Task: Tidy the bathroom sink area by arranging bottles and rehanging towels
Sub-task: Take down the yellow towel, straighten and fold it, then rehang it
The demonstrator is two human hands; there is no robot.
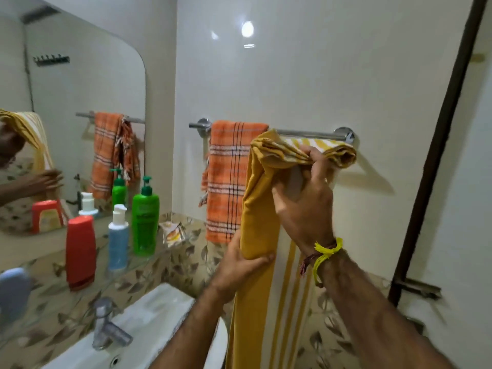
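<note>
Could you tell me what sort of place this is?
Likely a home bathroom: a sink with tap, a wall mirror, and towels on a rail.

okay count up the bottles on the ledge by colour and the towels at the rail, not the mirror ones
Red bottle: 1
Blue bottle: 1
Green bottle: 1
Orange towel: 1
Yellow towel: 1
Total: 5

Home bathroom, sink (pixel 159 315), mirror (pixel 80 89), towel rail (pixel 306 133)
</note>
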